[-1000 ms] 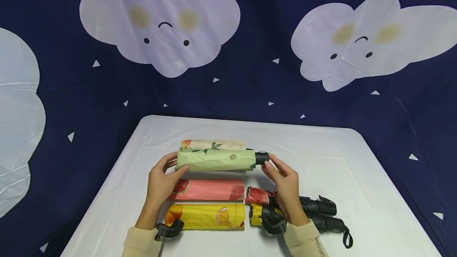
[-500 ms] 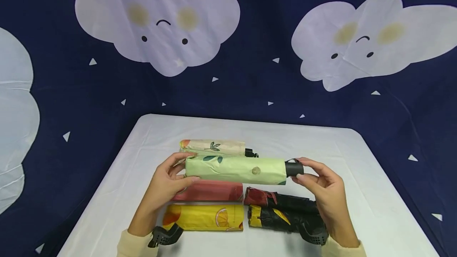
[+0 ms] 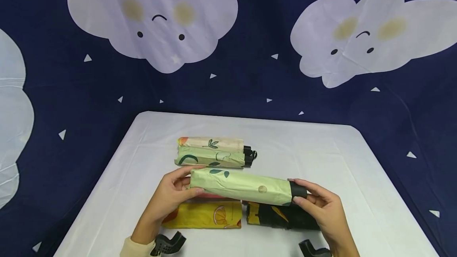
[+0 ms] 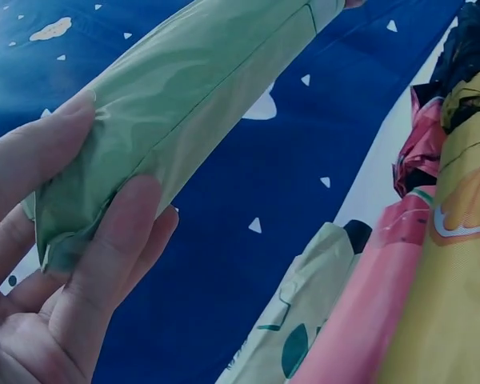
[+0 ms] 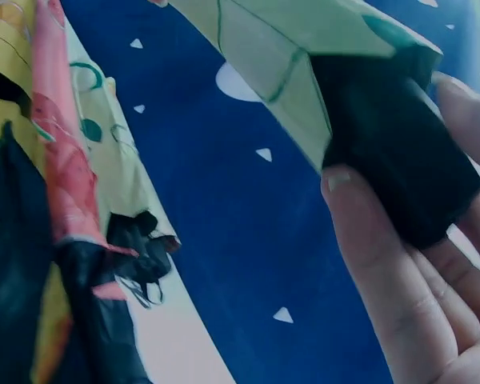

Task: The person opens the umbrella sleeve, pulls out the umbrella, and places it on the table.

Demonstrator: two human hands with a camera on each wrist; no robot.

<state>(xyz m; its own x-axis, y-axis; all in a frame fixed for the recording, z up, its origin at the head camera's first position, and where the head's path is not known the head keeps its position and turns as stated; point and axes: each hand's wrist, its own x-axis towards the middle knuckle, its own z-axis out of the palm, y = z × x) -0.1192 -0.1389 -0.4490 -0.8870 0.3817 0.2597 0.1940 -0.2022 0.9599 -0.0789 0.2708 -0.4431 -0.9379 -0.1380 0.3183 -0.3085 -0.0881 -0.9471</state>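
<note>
A folded light-green umbrella (image 3: 242, 187) is held up over the table between both hands, its black handle on the right. My left hand (image 3: 166, 195) pinches its left end, thumb in front and fingers behind; the left wrist view shows the green fabric (image 4: 168, 104) between thumb and fingers. At the other end, my right hand (image 3: 326, 209) grips the black handle (image 5: 400, 144) between thumb and fingers. Behind it lie a cream umbrella (image 3: 217, 143) and another green one (image 3: 214, 157), side by side. The held umbrella hides most of a pink one (image 4: 376, 280).
Nearer the front edge of the white table (image 3: 300, 146) lie a yellow orange-print sleeve or umbrella (image 3: 207, 215) and, to its right, a black-and-yellow umbrella (image 3: 278, 215). Black wrist devices are strapped at both wrists. A dark blue cloth with clouds (image 3: 153, 15) hangs behind.
The green umbrella has come away from the back pair, moving toward the front and right with both hands, its right end now lower. A second green umbrella beside the cream one has come into view.
</note>
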